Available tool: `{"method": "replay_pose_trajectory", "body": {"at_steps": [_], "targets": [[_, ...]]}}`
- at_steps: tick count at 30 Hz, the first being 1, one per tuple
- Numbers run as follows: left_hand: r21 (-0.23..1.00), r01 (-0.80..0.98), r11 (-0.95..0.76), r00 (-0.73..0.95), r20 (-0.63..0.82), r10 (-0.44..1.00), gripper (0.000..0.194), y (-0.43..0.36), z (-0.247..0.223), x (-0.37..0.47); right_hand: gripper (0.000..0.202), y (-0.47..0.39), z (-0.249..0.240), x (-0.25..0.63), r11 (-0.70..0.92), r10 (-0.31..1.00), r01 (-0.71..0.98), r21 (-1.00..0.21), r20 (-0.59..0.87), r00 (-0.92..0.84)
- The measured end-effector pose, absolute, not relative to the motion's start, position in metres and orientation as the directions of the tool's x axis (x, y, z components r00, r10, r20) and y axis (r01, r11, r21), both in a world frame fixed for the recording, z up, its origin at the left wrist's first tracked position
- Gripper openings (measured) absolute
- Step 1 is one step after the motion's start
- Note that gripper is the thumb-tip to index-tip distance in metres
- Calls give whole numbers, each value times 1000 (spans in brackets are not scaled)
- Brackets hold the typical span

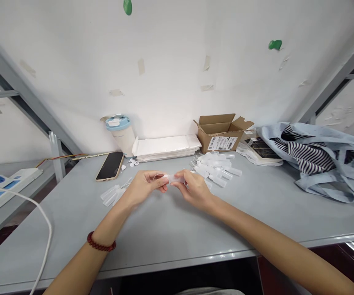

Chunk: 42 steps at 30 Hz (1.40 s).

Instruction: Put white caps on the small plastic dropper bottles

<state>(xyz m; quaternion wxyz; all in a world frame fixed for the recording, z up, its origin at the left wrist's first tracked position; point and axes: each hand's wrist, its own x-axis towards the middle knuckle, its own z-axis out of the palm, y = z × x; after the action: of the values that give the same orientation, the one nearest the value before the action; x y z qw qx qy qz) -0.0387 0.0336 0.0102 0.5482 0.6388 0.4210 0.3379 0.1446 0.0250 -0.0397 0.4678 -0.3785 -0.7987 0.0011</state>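
At frame centre I monitor a small translucent bottle (172, 178). The left hand (143, 186) has its grip closed on the left end; the right hand (197, 190) has its grip closed on the right end. Similar bottles (215, 164) lie piled right of centre on the surface (177, 237), before a cardboard box (219, 133).

workshop or small assembly workplace, by look of it; plain grey worktable (164, 237) between grey metal framing (32, 86); white wall (177, 37) marked with tape scraps (141, 66); power strip (7, 190) at left; small translucent plastic bottles (218, 169) in loose piles; open cardboard box (205, 141) with printed label; personal items alongside: phone (110, 166), lidded cup (123, 138), pale blue cloth bag (342, 139)
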Motion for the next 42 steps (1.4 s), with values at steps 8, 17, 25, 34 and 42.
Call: {"method": "replay_pose_trajectory", "body": {"at_steps": [8, 17, 25, 34, 42], "targets": [[983, 178, -36, 383, -36, 923, 26, 33, 10, -38, 12, 27, -40, 144, 717, 614, 579, -388, 744, -264], [985, 167, 38, 452, -111, 885, 36, 32, 12, -37, 12, 23, -38, 144, 758, 581, 538, -368, 756, -301], [951, 267, -158, 420, 33, 907, 21, 26, 10, -29, 34, 22, -20, 142, 415, 910, 400, -817, 384, -159], [966, 234, -113, 428, 2, 904, 28, 33, 4, -31, 27, 18, -23, 139, 415, 903, 398, -818, 423, -74], [986, 156, -65, 394, -2, 919, 35, 32, 7, -31, 18, 20, -32, 141, 637, 747, 483, -601, 635, -195]]}}
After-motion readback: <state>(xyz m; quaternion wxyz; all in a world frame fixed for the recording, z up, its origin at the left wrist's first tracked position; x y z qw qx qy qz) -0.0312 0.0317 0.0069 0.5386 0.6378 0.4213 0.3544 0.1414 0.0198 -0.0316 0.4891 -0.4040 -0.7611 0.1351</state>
